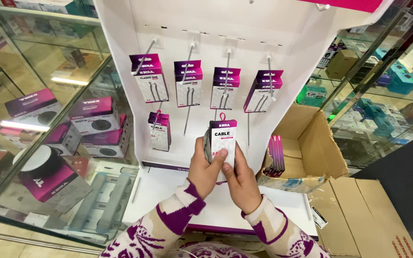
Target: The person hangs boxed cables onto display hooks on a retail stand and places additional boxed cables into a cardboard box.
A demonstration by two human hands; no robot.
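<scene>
Both my hands hold one small white and purple cable box [223, 138] with a pink hang loop, raised in front of a white display stand [120, 86]. My left hand [205, 168] grips its left side, thumb on the front. My right hand [240, 182] supports its lower right edge. On the stand's metal hooks hang several similar purple and white packages: a top row [189, 83] and one lower package [160, 131]. An empty hook [186, 119] sticks out just left of the held box.
Glass showcases flank the stand: the left one [48, 143] holds purple speaker boxes, the right one [388, 95] teal and white boxes. An open cardboard carton [307, 148] with purple packages sits at the stand's right, another flattened carton [364, 215] below it.
</scene>
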